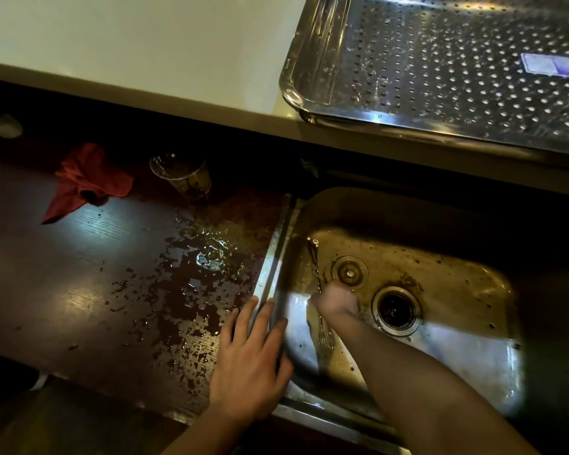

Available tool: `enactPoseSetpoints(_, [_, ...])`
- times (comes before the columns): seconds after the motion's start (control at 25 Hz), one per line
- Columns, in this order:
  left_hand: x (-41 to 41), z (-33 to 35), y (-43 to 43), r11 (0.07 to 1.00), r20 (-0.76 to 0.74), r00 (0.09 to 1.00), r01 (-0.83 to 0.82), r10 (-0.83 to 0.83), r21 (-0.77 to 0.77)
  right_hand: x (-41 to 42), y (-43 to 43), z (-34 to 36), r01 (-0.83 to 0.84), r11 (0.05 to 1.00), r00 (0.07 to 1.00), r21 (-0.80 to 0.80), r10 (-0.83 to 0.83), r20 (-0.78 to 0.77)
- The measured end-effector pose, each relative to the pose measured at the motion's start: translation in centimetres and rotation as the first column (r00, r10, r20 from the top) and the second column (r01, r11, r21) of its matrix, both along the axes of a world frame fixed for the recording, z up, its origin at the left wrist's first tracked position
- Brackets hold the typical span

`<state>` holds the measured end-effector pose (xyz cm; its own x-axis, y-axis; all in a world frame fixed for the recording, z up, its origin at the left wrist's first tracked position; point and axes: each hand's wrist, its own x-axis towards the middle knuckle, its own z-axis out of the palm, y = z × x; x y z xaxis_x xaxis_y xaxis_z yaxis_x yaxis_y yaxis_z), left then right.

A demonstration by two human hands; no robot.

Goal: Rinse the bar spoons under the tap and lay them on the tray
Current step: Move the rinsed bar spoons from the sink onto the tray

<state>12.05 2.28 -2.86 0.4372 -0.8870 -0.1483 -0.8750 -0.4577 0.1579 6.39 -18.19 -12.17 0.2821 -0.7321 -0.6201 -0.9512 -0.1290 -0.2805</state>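
Observation:
Down in the steel sink, my right hand grips a long twisted bar spoon by its middle. One end of the spoon points away toward the sink's far left corner; its forked end sticks out below my wrist. My left hand rests flat with straight fingers on the sink's left rim. The perforated steel tray sits on the white counter at the upper right, wet, with no spoons on it. No tap is in view.
A drain and a stopper lie on the sink bottom. The dark wooden counter left of the sink is wet with puddles. On it stand a clear plastic cup and a crumpled red cloth.

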Motion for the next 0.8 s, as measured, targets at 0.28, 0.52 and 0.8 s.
enactPoseSetpoints(0.28, [-0.1,-0.2,0.1,1.0,0.0,1.0,0.015,-0.015,-0.028,-2.6,-0.5,3.8,0.036,0.999,0.987,0.006,-0.036,0.158])
enactPoseSetpoints(0.52, [-0.2,-0.1,0.3,1.0,0.033,0.999,0.004,-0.003,-0.001,-5.8,-0.2,9.0,0.068,0.997,0.928,-0.021,-0.056,0.368])
enactPoseSetpoints(0.8, [-0.2,0.1,0.4,1.0,0.066,0.998,0.001,-0.001,0.0,-8.9,0.6,18.0,0.072,0.993,0.813,-0.094,-0.004,0.582])
